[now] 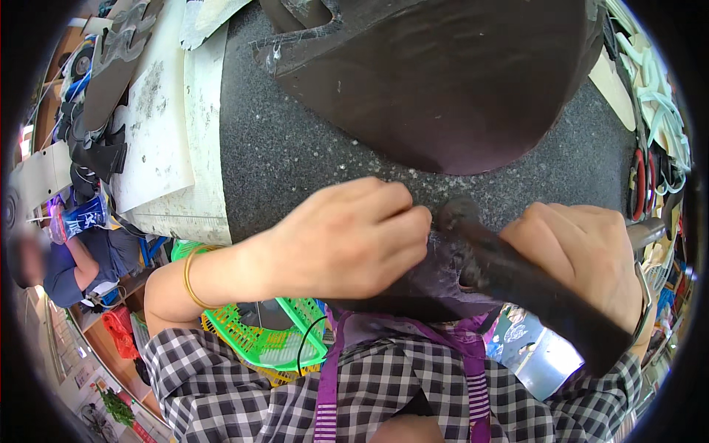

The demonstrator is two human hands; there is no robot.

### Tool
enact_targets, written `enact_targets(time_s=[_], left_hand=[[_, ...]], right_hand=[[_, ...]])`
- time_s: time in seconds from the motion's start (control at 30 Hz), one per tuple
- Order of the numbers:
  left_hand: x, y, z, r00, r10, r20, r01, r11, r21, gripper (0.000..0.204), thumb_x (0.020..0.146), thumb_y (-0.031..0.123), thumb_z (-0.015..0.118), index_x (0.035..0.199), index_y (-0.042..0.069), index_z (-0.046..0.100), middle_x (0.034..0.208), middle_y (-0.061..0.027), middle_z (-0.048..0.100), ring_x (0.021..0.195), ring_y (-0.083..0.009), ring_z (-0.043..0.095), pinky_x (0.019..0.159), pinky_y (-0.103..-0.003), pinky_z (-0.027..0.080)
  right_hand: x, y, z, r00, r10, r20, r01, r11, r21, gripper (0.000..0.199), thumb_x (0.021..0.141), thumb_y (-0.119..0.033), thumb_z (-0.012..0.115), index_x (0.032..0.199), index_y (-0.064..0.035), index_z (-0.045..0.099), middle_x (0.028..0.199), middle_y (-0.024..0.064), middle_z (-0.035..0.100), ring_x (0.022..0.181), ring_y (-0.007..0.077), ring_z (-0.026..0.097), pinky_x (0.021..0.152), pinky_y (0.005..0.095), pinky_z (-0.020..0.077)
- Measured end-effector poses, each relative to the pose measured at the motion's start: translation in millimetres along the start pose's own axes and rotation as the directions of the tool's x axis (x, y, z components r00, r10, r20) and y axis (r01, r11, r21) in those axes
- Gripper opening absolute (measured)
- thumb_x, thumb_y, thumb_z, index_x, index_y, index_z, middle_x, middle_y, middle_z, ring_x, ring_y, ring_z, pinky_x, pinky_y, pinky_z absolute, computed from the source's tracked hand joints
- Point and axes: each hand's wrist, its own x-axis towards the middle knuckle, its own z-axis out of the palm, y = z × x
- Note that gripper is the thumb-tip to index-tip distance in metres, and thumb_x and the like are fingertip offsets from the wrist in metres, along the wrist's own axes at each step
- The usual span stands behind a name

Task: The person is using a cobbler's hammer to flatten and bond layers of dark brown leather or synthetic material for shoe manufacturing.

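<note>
Near the front edge of the dark grey work surface, my left hand (358, 240) is closed, its fingertips curled down against a dark brown piece that looks like leather (436, 277). A long strip (539, 299) of the same dark material slants from between my hands toward the lower right. My right hand (580, 247) is closed too, with its curled fingers against the strip's edge; the strip covers part of that hand. A larger brown leather panel (436, 81) lies flat beyond both hands. The fingertips of both hands are hidden.
Red-handled scissors (639, 181) lie at the right edge, near a grey rounded bar (648, 233). Pale cut pieces (653, 81) pile up at the far right. White sheets (155, 118) cover the left side. Below is a green plastic basket (258, 347). Another person (88, 258) sits at left.
</note>
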Motion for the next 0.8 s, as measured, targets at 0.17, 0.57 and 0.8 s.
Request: enact_targets(time_s=[0.17,0.57,0.8], left_hand=[[-28,-5,-12,0.989,-0.148,-0.002,0.148,0.988,-0.045,0.024,0.066,0.011,0.070,0.089,0.004,0.065,0.096,-0.0061,0.064,0.082,-0.0231,0.060,0.066,-0.034,0.048],[-46,33,1,0.954,-0.276,-0.118,0.299,0.911,0.285,0.021,0.069,0.014,0.071,0.089,0.011,0.066,0.096,0.0011,0.063,0.085,-0.0193,0.056,0.076,-0.035,0.040],[-73,38,19,0.804,-0.492,-0.333,0.523,0.852,0.006,0.032,0.061,0.010,0.073,0.093,0.013,0.069,0.093,0.0015,0.062,0.084,-0.0205,0.056,0.076,-0.035,0.038]], right_hand=[[22,5,16,0.999,-0.037,0.037,0.031,0.986,0.161,0.017,0.076,-0.020,0.065,0.075,-0.0059,0.054,0.064,0.0070,0.051,0.054,0.0239,0.057,0.050,0.0368,0.0438],[33,-22,13,0.981,-0.132,0.144,0.117,0.987,0.108,0.019,0.077,-0.020,0.064,0.074,-0.0048,0.053,0.063,0.0080,0.049,0.055,0.0254,0.057,0.051,0.0368,0.0426],[51,-7,23,0.971,-0.170,0.170,0.128,0.964,0.233,0.020,0.077,-0.019,0.066,0.076,-0.0043,0.054,0.066,0.0084,0.052,0.057,0.0275,0.057,0.053,0.0378,0.0434]])
